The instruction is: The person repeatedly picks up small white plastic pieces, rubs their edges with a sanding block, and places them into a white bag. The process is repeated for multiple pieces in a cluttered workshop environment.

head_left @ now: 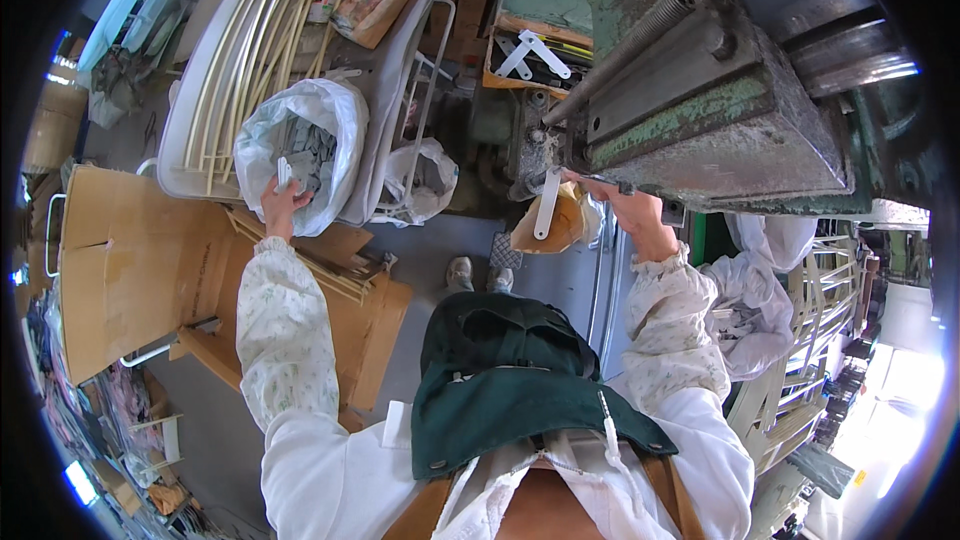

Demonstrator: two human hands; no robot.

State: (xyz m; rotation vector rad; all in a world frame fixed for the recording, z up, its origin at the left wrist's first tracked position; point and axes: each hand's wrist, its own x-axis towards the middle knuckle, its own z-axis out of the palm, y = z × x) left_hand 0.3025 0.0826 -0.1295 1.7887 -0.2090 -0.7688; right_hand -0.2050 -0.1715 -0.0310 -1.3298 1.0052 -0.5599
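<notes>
My left hand [283, 208] is at the near rim of a white plastic bag [350, 120]. Its fingers are closed on a small pale flat piece [284, 172]. Inside the bag lie many small grey pieces [318, 145]. My right hand [630, 208] reaches to the front of a worn green machine [690, 120]. Its fingertips pinch the upper end of a white flat strip [547, 205], which has a hole near its lower end. The strip hangs in front of a brown paper-like container [570, 220].
A box [492, 65] with white strips stands beside the machine. Left of the bag, a white tub [190, 110] holds long pale rods [255, 60]. An open cardboard box [130, 270] sits nearer on the left. White sacks [755, 310] and a rack of pale bars [810, 340] stand at right.
</notes>
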